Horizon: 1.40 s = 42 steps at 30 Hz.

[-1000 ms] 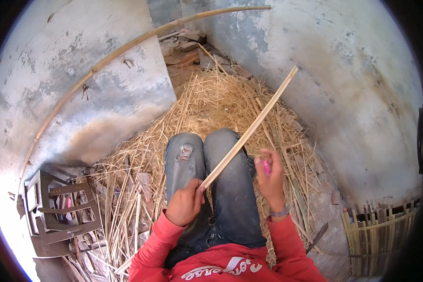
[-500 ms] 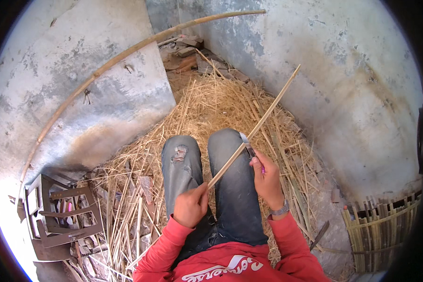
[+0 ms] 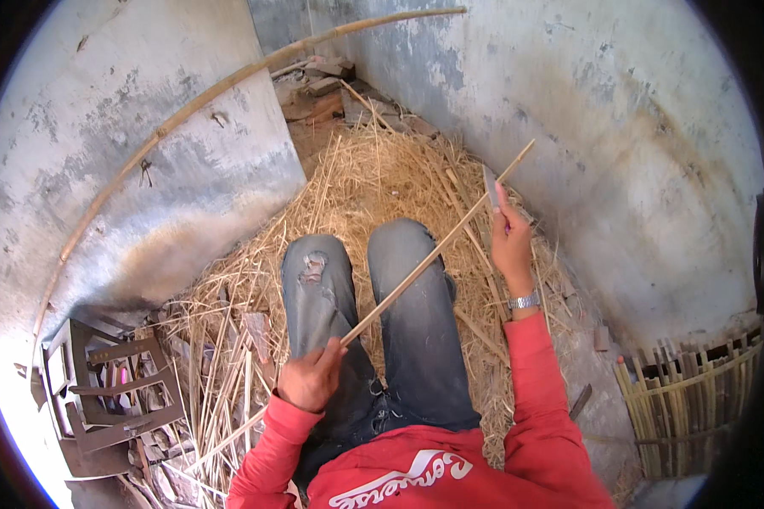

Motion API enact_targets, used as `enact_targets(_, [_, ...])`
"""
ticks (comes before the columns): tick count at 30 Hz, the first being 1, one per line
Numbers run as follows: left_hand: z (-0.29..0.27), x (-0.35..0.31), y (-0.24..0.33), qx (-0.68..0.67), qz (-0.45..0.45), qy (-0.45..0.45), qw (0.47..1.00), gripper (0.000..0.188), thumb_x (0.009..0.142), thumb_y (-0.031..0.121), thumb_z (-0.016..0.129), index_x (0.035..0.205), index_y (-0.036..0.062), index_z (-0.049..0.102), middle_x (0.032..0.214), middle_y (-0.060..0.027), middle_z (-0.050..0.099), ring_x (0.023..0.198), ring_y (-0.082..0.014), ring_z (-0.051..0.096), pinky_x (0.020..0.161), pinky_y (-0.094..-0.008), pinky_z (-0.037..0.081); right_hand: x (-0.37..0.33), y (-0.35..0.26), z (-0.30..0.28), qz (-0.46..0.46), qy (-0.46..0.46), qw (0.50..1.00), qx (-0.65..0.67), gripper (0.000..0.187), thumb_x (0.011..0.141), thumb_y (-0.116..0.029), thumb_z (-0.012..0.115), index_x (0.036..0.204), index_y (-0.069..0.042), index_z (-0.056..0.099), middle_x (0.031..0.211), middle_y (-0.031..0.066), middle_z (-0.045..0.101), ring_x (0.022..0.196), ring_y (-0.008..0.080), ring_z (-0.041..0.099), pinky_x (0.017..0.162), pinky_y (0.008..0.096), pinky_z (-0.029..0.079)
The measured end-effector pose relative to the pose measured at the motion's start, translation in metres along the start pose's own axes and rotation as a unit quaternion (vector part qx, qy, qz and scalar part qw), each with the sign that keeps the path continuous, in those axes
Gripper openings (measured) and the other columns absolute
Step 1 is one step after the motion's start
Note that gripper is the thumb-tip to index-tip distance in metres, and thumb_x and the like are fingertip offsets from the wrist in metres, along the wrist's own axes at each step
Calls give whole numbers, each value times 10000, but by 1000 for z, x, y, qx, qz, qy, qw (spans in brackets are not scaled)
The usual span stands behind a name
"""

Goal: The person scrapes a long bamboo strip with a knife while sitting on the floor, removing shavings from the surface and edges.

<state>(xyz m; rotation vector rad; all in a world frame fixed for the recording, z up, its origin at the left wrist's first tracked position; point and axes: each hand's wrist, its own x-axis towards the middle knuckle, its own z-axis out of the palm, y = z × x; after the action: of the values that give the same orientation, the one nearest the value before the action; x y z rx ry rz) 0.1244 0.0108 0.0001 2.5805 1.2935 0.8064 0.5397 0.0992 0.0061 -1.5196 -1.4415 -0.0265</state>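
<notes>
A long, thin bamboo strip (image 3: pixel 416 273) slants across my thighs, from the lower left up to the far right. My left hand (image 3: pixel 311 375) is closed round it in front of my left thigh. Farther out, beyond my right knee, my right hand (image 3: pixel 511 242) grips a knife (image 3: pixel 491 187) with a grey blade. The index finger stretches along the knife, and its handle is mostly hidden in the palm. The blade is at the strip, near its far end.
Straw-like shavings (image 3: pixel 382 174) cover the floor ahead, with loose strips (image 3: pixel 204 373) at the left. A bent bamboo pole (image 3: pixel 165 127) leans by the wall. A dark wooden frame (image 3: pixel 127 386) lies left; a slatted bamboo basket (image 3: pixel 683 407) stands right. Walls close in ahead.
My right hand and the knife have moved away from me along the strip, toward its far end. My left hand has shifted slightly left, still gripping the strip.
</notes>
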Motion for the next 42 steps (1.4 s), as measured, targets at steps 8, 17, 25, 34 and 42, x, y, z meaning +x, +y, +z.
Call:
enact_targets(8, [5,7,4,-24,-21,3,1000,209,957,172,764,1136,71,730,687,-143,643,543,-352,644,479,-457,472,-66,-70,13,8,-184,982,41,350,1058,-102,558,1384,-56,679,733,176,650,558,143,505,527,352,399])
enact_targets(17, [16,18,16,-39,-26,19,999,216,943,159,776,1136,70,738,678,-148,640,551,-357,643,501,-469,476,-74,-55,18,-22,-103,994,33,398,1075,-102,539,1462,-72,624,651,132,552,533,139,469,503,362,363])
enact_targets(25, [28,32,29,-59,-27,27,997,224,961,149,746,1160,46,727,736,-165,643,614,-385,648,547,-483,495,-63,-86,2,55,-156,981,101,359,1067,-92,535,1396,-23,662,842,174,736,645,138,576,626,369,490])
enact_targets(34, [44,73,43,-117,-36,32,992,172,969,157,725,1088,34,712,784,-226,675,699,-424,681,598,-504,518,-62,-70,-7,107,-161,981,4,408,1012,-50,569,1406,-68,673,845,290,678,584,249,602,602,411,496])
enact_targets(42, [35,57,37,-183,-81,-6,980,347,947,171,749,1243,-1,691,870,-272,712,796,-455,716,706,-478,562,-82,-60,-17,77,-192,971,118,432,1052,-75,575,1478,-127,618,722,219,531,597,188,523,590,329,440])
